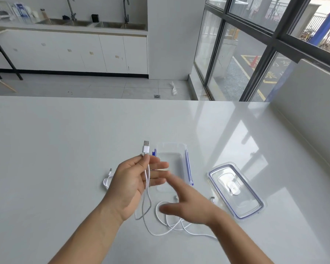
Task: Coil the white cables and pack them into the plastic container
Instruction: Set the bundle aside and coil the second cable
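My left hand is raised above the table, pinching a white USB cable just below its plug, which points up. The rest of that cable hangs down and lies in loose loops on the table under my right hand. My right hand is blurred, fingers spread, holding nothing. Behind my left hand lies a second white cable, partly coiled on the table. The clear plastic container with blue clips stands just beyond my hands, with nothing visible inside it. Its lid lies separately to the right.
The white table ends at a far edge, with a low wall along its right side. Beyond it are floor, sink cabinets and large windows.
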`<action>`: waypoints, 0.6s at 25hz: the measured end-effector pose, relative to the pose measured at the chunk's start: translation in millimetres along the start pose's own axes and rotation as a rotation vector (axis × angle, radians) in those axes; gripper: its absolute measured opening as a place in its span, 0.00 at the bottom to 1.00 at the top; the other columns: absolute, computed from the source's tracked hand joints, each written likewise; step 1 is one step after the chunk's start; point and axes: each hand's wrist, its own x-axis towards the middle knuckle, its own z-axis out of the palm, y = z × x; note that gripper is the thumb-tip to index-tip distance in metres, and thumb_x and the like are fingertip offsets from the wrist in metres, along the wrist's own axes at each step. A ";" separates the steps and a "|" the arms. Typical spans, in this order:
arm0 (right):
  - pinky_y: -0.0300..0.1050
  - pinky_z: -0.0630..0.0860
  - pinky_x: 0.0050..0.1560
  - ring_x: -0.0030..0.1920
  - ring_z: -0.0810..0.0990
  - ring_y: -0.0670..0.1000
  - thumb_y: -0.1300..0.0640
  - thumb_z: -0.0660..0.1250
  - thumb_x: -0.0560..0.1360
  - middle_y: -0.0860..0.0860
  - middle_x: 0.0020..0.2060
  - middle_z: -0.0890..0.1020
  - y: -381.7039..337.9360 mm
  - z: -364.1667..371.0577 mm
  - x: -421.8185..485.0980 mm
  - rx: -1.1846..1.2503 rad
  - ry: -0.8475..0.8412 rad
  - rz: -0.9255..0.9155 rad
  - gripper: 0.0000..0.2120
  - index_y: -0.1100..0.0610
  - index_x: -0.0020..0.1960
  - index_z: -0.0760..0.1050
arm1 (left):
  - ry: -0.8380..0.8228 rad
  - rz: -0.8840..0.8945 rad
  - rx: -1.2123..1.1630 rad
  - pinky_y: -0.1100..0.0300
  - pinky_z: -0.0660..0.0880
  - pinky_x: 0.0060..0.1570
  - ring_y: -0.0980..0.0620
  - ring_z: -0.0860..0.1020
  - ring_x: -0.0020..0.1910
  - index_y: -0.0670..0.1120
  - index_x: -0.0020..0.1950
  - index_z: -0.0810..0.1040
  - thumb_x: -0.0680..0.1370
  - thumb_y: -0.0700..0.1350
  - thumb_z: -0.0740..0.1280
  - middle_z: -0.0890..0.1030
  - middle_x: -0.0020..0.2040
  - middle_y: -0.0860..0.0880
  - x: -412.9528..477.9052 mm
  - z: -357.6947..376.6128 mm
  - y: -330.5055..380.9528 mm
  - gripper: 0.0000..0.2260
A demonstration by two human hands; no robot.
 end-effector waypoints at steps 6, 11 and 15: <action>0.57 0.82 0.48 0.29 0.70 0.51 0.47 0.61 0.82 0.54 0.26 0.72 -14.5 44.7 3.8 0.673 0.021 -0.058 0.16 0.57 0.49 0.81 | -0.095 -0.058 -0.366 0.52 0.84 0.42 0.39 0.86 0.48 0.39 0.46 0.85 0.76 0.47 0.63 0.86 0.48 0.36 -4.6 4.1 14.4 0.14; 0.52 0.76 0.44 0.30 0.73 0.47 0.45 0.58 0.83 0.49 0.30 0.75 14.0 35.2 6.6 0.315 -0.077 0.074 0.18 0.55 0.51 0.82 | -0.246 -0.113 -0.359 0.55 0.84 0.37 0.43 0.87 0.39 0.41 0.45 0.87 0.77 0.48 0.62 0.87 0.44 0.40 -9.4 -6.3 24.8 0.16; 0.44 0.69 0.39 0.31 0.71 0.45 0.40 0.57 0.71 0.49 0.29 0.77 -4.5 -12.1 24.7 -0.231 -0.016 0.088 0.19 0.54 0.39 0.77 | -0.494 -0.257 -0.028 0.54 0.81 0.34 0.40 0.85 0.34 0.38 0.50 0.84 0.78 0.45 0.62 0.86 0.45 0.34 -16.2 -10.2 29.5 0.14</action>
